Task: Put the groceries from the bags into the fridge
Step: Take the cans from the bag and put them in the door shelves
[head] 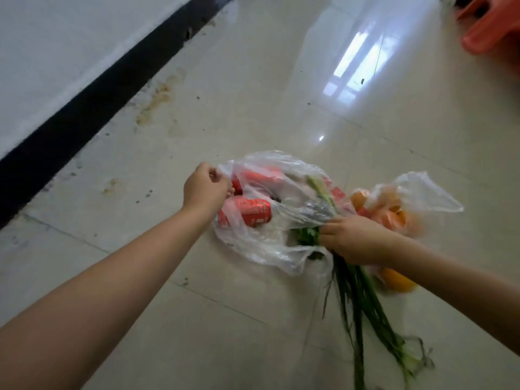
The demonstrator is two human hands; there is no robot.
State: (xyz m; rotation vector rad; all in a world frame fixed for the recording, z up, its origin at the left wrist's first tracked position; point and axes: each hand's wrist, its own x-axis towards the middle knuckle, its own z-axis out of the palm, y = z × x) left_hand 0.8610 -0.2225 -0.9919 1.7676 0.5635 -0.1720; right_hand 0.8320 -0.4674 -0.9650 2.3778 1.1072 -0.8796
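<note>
Two bare arms reach out over the shiny tile floor (281, 80). On the left side, a white wall (56, 52) meets the floor along a black strip (84, 108).

The left hand (205, 190) has its fingers curled and pinches the edge of a clear plastic bag (259, 249), pulling it open. This bag lies on the floor. Inside it are red cans (254, 212) lying on their sides.

The right hand (357, 240) is closed around a bunch of long green onions (363, 305). The top of the bunch is at the mouth of the bag, and the long green leaves trail down across the floor toward the camera.

Just right of that sits a second clear bag (422, 195) with oranges (391, 218) in it. One more orange (396, 280) shows under the right wrist.

Far up in the right corner is something orange-red (492, 29), but it is too blurry to tell what.
</note>
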